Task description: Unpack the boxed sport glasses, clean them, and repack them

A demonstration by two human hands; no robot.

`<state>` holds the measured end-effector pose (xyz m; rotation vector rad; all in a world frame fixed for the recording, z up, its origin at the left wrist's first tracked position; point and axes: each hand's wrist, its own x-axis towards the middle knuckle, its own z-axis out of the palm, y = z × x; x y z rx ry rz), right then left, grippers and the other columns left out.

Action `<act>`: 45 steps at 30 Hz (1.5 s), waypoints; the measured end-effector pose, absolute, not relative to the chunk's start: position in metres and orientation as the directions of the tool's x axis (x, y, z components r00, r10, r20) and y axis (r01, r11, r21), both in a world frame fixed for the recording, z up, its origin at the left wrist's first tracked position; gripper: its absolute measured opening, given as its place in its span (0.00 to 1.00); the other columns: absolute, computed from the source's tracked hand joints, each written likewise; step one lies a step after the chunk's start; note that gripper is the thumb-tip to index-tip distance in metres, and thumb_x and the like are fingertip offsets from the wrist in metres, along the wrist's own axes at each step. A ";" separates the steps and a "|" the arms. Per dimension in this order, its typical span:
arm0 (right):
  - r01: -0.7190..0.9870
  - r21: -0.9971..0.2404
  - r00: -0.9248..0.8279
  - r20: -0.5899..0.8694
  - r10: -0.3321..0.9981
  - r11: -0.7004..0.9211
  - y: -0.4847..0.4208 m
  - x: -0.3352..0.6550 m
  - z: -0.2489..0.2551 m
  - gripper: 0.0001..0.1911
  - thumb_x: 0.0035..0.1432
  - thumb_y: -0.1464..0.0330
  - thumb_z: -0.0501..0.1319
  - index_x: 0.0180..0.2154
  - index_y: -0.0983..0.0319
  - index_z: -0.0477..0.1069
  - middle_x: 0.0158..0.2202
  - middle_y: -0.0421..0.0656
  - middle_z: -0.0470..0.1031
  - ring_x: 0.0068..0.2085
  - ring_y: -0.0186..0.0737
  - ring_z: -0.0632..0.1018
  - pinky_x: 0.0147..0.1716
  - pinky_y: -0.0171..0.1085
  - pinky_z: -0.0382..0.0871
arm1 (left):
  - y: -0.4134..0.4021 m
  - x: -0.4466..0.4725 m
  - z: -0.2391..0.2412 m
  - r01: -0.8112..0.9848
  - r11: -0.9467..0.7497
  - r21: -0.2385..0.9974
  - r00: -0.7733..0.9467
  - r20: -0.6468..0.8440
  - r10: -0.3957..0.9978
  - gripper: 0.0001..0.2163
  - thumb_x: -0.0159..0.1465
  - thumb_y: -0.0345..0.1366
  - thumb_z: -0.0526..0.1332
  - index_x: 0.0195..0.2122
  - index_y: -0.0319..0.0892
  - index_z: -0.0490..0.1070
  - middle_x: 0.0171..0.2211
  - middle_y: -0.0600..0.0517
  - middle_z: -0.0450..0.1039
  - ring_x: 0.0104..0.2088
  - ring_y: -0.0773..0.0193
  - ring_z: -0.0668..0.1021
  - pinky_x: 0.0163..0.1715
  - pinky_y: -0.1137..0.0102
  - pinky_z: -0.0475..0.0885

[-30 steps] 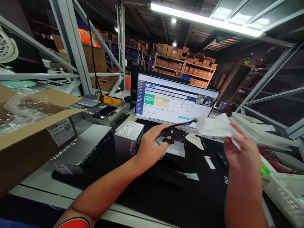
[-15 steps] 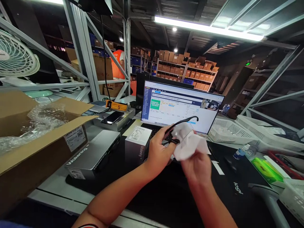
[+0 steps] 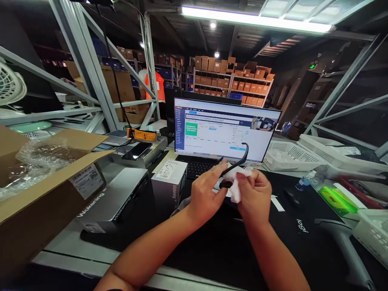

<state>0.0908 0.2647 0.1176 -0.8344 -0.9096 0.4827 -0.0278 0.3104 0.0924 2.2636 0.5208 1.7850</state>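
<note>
My left hand (image 3: 205,195) grips a thin black headset (image 3: 235,165) whose curved band rises toward the laptop screen (image 3: 224,129). Pressed against that headset is a crumpled white wipe (image 3: 237,182), pinched in my right hand (image 3: 254,195). Both hands meet above the black desk mat (image 3: 260,250), just in front of the laptop keyboard (image 3: 198,166). A small grey box (image 3: 167,182) stands left of my left hand.
A long grey box (image 3: 113,200) and an open cardboard carton (image 3: 39,190) with bubble wrap sit at the left. White baskets (image 3: 287,155), a green pack (image 3: 336,200) and a grey scanner (image 3: 342,242) lie at the right. A person in an orange vest (image 3: 154,85) stands behind the shelving.
My right hand brought the white wipe from the right over to the headset and bunched it against it. The left hand kept hold of the headset.
</note>
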 end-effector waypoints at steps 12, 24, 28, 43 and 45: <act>0.000 -0.849 0.478 0.464 0.746 0.528 0.269 0.086 0.109 0.28 0.47 0.61 0.74 0.19 0.58 0.53 0.18 0.33 0.61 0.21 0.31 0.64 0.20 0.31 0.60 | 0.307 -0.028 0.089 0.204 -0.790 0.578 0.189 0.769 0.611 0.23 0.64 0.31 0.62 0.61 0.43 0.67 0.54 0.47 0.79 0.47 0.59 0.83 0.48 0.69 0.78; 0.134 -0.825 0.424 0.549 0.721 0.549 0.278 0.078 0.097 0.28 0.49 0.61 0.72 0.18 0.59 0.53 0.19 0.34 0.60 0.22 0.29 0.60 0.21 0.31 0.55 | 0.314 -0.034 0.090 0.234 -0.747 0.622 0.186 0.726 0.662 0.23 0.64 0.32 0.62 0.62 0.44 0.67 0.54 0.48 0.78 0.48 0.58 0.82 0.49 0.68 0.78; -0.241 -0.838 0.441 0.355 0.824 0.490 0.280 0.100 0.118 0.32 0.43 0.56 0.76 0.20 0.58 0.51 0.18 0.32 0.59 0.20 0.29 0.60 0.20 0.30 0.56 | 0.309 -0.029 0.093 0.288 -0.804 0.520 0.239 0.774 0.586 0.26 0.61 0.27 0.59 0.62 0.46 0.67 0.59 0.49 0.75 0.55 0.56 0.79 0.57 0.63 0.75; -0.291 -0.818 0.449 0.340 0.826 0.496 0.280 0.097 0.117 0.31 0.41 0.59 0.77 0.20 0.58 0.53 0.18 0.32 0.61 0.20 0.29 0.62 0.20 0.30 0.58 | 0.307 -0.029 0.097 0.294 -0.849 0.439 0.238 0.826 0.510 0.26 0.61 0.25 0.59 0.61 0.45 0.68 0.58 0.49 0.76 0.56 0.58 0.79 0.60 0.64 0.73; -0.416 -0.757 0.461 0.302 0.835 0.504 0.281 0.104 0.122 0.32 0.39 0.58 0.78 0.21 0.58 0.52 0.20 0.33 0.65 0.22 0.30 0.66 0.23 0.31 0.63 | 0.305 -0.026 0.098 0.319 -0.877 0.360 0.271 0.852 0.448 0.28 0.59 0.22 0.58 0.61 0.46 0.68 0.58 0.51 0.76 0.58 0.59 0.78 0.63 0.64 0.70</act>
